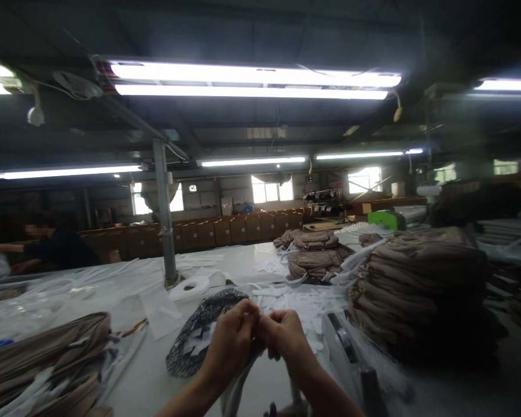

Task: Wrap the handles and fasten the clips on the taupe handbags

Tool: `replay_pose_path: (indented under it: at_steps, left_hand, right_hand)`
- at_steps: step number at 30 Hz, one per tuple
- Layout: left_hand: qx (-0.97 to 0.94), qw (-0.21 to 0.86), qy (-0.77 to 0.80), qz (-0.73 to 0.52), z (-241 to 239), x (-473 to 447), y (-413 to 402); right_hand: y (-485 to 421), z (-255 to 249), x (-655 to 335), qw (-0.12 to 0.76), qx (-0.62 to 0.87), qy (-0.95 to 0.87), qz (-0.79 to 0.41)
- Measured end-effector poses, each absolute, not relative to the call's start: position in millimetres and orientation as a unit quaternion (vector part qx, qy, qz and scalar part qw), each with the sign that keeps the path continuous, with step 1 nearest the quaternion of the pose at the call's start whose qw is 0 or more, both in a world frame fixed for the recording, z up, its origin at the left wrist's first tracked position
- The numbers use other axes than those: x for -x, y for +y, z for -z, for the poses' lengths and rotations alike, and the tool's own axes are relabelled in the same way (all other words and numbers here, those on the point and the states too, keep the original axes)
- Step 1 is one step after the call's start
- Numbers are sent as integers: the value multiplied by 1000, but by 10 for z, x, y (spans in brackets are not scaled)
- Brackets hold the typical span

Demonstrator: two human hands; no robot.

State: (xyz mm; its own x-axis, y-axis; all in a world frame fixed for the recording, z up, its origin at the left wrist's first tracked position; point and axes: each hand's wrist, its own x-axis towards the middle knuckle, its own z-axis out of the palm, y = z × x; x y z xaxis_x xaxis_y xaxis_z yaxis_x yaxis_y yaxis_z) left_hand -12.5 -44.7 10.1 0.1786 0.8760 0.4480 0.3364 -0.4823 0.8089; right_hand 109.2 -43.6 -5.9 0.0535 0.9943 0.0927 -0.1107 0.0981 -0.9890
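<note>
My left hand point(238, 329) and my right hand point(285, 337) meet over the front of the table, fingertips pinched together. Whatever lies between them is too small and hidden to name. A grey-brown fabric strap point(239, 389) hangs below the hands; its upper end is covered by them. Just left of my left hand lies a dark speckled cloth piece point(180, 353) with white paper-like scraps point(196, 343) on it. Beyond my hands white strips point(304, 302) are heaped on the white tabletop point(252, 255). A grey device point(341, 341) stands to the right of my right hand.
A tall stack of brown bags point(412, 284) rises at right, with more brown bags point(315, 263) further back. Other brown bags point(47, 359) lie at left. A white roll point(190, 287) sits near a metal post point(164, 220). A person point(63, 246) works at far left.
</note>
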Motion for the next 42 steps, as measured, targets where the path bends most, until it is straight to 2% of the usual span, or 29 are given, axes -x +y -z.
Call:
replay_pose_path:
  at_steps: [3, 5, 10, 14, 18, 22, 25, 28, 31, 35, 42]
  left_hand:
    - [-750, 196, 442, -452, -79, 91, -523]
    - [-762, 176, 448, -432, -91, 73, -548]
    - [-743, 223, 431, -461, -151, 37, -550]
    - [-740, 277, 410, -456, -155, 23, -529]
    - [-680, 388, 412, -467, -212, 13, -398]
    - [-647, 468, 437, -414, -341, 4, -223]
    - [-636, 488, 451, -393, -402, -2, -145]
    - [-629, 509, 448, -380, -426, -12, -81]
    - [-626, 528, 444, -363, -440, -28, 1]
    - [-623, 519, 453, -372, -453, -69, 94]
    - [-625, 412, 486, -451, -423, -95, 343]
  right_hand:
    - [-433, 72, -1113, 569, 464, -472, -488]
    - [-446, 85, -1144, 575, 460, -468, -489]
    - [-541, 114, -1259, 598, 328, -486, -546]
    - [-563, 153, -1283, 607, 338, -480, -535]
    - [-501, 177, -1267, 625, 355, -501, -483]
    - [-435, 182, -1300, 613, 401, -539, -416]
    - [-390, 171, -1361, 639, 439, -572, -269]
    - [-298, 128, -1434, 630, 406, -647, -139]
    - [-157, 83, -1494, 599, 367, -693, -165]
    - [-27, 73, -1526, 586, 361, -706, -168]
    - [34, 220, -1509, 541, 344, -763, -80]
